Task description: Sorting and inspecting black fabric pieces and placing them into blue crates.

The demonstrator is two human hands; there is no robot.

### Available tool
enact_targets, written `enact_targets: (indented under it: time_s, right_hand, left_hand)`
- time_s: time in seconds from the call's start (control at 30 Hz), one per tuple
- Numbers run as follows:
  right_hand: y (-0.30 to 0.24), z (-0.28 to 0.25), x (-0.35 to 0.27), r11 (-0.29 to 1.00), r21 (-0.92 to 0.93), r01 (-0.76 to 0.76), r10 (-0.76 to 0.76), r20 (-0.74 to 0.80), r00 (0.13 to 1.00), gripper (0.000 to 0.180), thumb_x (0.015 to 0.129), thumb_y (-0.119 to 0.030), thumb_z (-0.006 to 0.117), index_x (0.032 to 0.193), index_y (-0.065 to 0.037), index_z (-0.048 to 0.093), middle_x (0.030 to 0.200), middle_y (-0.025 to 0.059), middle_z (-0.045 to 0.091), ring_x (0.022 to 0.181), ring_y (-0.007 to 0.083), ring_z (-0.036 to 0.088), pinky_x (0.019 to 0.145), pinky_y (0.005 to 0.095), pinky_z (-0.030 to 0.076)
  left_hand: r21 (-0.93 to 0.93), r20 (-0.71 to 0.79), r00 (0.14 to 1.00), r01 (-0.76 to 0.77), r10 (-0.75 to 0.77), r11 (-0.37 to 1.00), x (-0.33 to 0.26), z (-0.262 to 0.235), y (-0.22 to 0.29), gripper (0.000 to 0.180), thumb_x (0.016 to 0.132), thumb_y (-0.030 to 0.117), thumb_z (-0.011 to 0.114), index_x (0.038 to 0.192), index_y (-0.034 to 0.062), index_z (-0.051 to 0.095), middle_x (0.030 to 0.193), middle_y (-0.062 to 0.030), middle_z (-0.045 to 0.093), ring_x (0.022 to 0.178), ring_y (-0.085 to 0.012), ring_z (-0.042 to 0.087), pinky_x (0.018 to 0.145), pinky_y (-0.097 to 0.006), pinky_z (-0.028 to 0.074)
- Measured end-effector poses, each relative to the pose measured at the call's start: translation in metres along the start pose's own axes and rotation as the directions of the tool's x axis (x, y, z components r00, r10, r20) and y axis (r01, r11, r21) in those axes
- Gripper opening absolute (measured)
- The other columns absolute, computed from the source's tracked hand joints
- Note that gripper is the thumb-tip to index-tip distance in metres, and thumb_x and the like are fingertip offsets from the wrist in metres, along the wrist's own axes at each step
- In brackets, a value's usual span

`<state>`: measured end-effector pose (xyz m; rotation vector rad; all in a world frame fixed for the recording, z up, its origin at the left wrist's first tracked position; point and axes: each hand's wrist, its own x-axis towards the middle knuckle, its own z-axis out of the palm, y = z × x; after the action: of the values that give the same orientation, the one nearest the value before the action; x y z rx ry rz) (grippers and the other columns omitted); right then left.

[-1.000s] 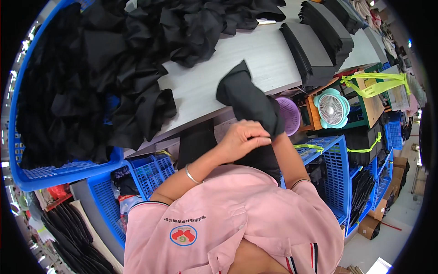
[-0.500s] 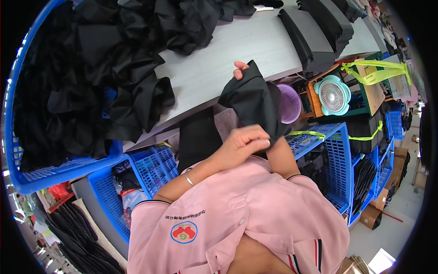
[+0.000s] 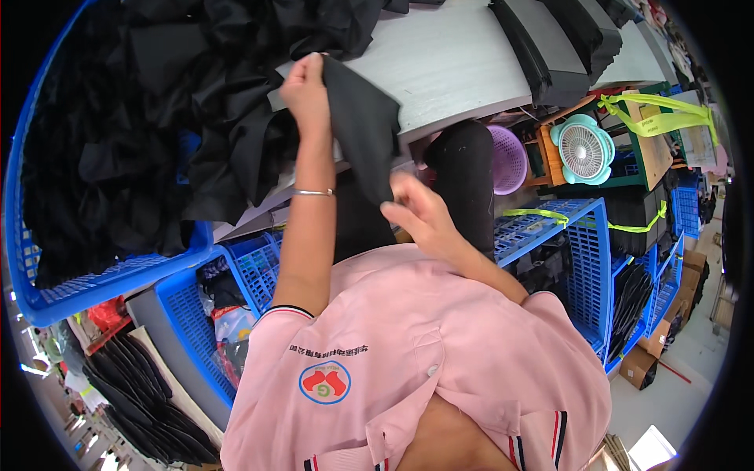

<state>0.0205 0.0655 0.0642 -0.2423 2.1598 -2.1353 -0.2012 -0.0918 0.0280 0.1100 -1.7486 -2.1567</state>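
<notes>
A black fabric piece (image 3: 363, 118) hangs stretched between my two hands, over the near edge of the table. My left hand (image 3: 308, 93) is closed on its upper corner, beside the heap of black fabric pieces (image 3: 228, 102). Lower down and nearer my body, my right hand (image 3: 420, 208) pinches the bottom end; its fingertips are partly hidden. A metal bangle circles my left wrist. Most of the heap lies in a large blue basket (image 3: 118, 302), and part of it spreads onto the grey-white tabletop (image 3: 440, 63).
Stacks of black flat pieces (image 3: 542, 59) stand at the table's far right. Below them are a purple basket (image 3: 506, 161) and a turquoise fan (image 3: 583, 151). Blue crates stand to my right (image 3: 589, 267) and left (image 3: 184, 337). Black pieces (image 3: 145, 392) are piled at lower left.
My left hand has swung forward and left, carrying the fabric's upper part toward the heap. My right hand, formerly behind or inside the fabric, has come back nearer my body to its lower end.
</notes>
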Motion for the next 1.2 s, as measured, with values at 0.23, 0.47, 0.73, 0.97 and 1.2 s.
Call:
enact_targets:
  time_s: [0.23, 0.47, 0.73, 0.97, 1.2]
  right_hand:
    - [0.040, -0.050, -0.032, 0.957, 0.276, -0.092, 0.192, -0.359, 0.913, 0.034, 0.095, -0.020, 0.065, 0.120, -0.004, 0.049, 0.103, 0.0105, 0.059, 0.098, 0.0187, 0.061, 0.090, 0.0314, 0.047]
    - [-0.031, -0.047, 0.056, 0.928, -0.345, 0.139, -0.267, -0.357, 0.895, 0.036, 0.090, -0.019, 0.073, 0.116, 0.004, 0.063, 0.104, 0.0121, 0.069, 0.098, 0.0236, 0.066, 0.088, 0.0325, 0.050]
    - [-0.024, -0.075, 0.070, 0.721, 0.679, -0.137, 0.149, 0.041, 0.988, 0.013, 0.095, -0.016, 0.068, 0.091, -0.004, 0.070, 0.082, -0.0056, 0.064, 0.074, 0.0013, 0.056, 0.067, 0.0191, 0.045]
    - [0.033, -0.033, 0.096, 0.928, 0.189, -0.320, 0.269, 0.254, 0.929, 0.016, 0.096, -0.017, 0.066, 0.093, -0.003, 0.071, 0.081, -0.0029, 0.064, 0.074, 0.0019, 0.056, 0.067, 0.0192, 0.046]
    - [0.076, 0.030, 0.037, 0.991, 0.078, -0.111, 0.122, -0.143, 0.982, 0.015, 0.097, -0.015, 0.064, 0.099, -0.001, 0.068, 0.085, -0.0033, 0.064, 0.077, 0.0037, 0.057, 0.071, 0.0207, 0.047]
  left_hand:
    - [-0.171, 0.372, 0.916, 0.226, -0.150, 0.959, -0.028, 0.020, 0.085, 0.014, 0.093, 0.009, 0.069, 0.100, -0.0021, 0.075, 0.089, -0.0008, 0.071, 0.075, -0.0058, 0.061, 0.069, -0.021, 0.050]
    - [0.023, 0.637, 0.753, 0.196, -0.165, 0.980, -0.089, 0.040, 0.098, 0.013, 0.091, 0.009, 0.072, 0.096, -0.0012, 0.076, 0.086, 0.0001, 0.071, 0.078, -0.0055, 0.061, 0.070, -0.020, 0.049]
    - [-0.040, 0.742, 0.483, 0.725, -0.465, 0.688, -0.100, 0.000, 0.091, 0.032, 0.104, 0.024, 0.052, 0.117, -0.0029, 0.064, 0.100, -0.0054, 0.070, 0.085, -0.0099, 0.066, 0.073, -0.026, 0.055]
    - [-0.036, 0.867, 0.317, 0.811, -0.385, 0.584, -0.168, -0.004, 0.050, 0.038, 0.093, 0.019, 0.070, 0.124, -0.0001, 0.061, 0.109, -0.0020, 0.067, 0.094, -0.0068, 0.061, 0.080, -0.024, 0.053]
    - [-0.082, 0.842, 0.393, 0.770, -0.369, 0.633, -0.164, -0.045, 0.063, 0.040, 0.094, 0.020, 0.068, 0.127, -0.0002, 0.059, 0.109, -0.0024, 0.066, 0.095, -0.0076, 0.060, 0.083, -0.024, 0.052]
